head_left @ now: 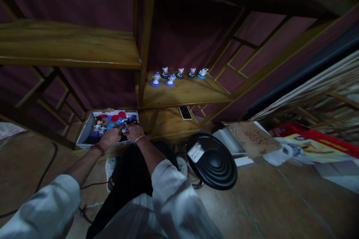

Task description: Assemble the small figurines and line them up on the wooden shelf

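Note:
My left hand (111, 136), a red bead bracelet at its wrist, reaches over the front of a white cardboard box (85, 133) on the low shelf. Close beside it on the right is my right hand (135, 133), with a pale bracelet. The fingers of both are bent round a small dark-blue figurine (123, 130), which they partly hide. Several other figurines (98, 130) lie in the box, along with loose round bases, among them a red base (121, 114) and a blue base (110, 126).
On the middle shelf (185, 95) stand several figurines, including a purple-haired figurine (156, 79) and a blue one (202, 73). A phone (185, 112) lies on the shelf below. A black round stool (217, 162) stands at the right, near flattened cardboard (252, 138). A cable (47, 168) crosses the floor.

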A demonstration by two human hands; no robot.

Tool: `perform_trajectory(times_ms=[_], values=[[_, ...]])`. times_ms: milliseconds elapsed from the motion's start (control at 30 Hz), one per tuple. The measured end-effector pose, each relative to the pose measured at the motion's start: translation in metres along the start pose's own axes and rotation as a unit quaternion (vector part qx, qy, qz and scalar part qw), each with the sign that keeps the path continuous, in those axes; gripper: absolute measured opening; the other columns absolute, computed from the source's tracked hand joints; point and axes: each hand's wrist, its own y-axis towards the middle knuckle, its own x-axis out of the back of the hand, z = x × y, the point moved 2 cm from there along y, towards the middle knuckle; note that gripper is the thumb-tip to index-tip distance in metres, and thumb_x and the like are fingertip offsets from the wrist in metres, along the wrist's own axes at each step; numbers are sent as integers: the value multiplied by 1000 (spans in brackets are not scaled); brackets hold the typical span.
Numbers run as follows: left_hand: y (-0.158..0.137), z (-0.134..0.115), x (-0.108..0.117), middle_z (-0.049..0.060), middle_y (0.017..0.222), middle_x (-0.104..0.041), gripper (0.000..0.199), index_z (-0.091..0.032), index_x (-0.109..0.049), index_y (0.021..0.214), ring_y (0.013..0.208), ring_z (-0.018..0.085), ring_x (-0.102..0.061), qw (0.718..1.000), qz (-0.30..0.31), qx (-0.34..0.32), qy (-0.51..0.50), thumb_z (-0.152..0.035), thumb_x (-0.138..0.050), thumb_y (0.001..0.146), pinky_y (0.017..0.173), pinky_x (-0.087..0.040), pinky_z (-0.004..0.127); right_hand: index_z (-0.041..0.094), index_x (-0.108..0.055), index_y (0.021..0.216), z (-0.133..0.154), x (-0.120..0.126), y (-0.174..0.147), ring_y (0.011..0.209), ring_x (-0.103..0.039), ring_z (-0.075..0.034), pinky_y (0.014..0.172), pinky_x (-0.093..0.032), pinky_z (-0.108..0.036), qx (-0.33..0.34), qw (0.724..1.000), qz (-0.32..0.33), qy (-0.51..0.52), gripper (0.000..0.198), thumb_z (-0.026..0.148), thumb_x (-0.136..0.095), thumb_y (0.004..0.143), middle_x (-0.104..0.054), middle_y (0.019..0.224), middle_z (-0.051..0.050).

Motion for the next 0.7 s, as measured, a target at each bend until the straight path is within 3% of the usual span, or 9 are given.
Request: perform_trajectory(times_ms=[700], values=[[4,3,-5,13,115,-57,46,-16,-47,122,96,21,-58,1000,-7,8,10,-12,-34,78,82,-43,30,19,-57,101,0,2,-2,94,-57,-18,79,-44,-28,0,1000,5,15,30,34,-46,78,-61,105,-6]])
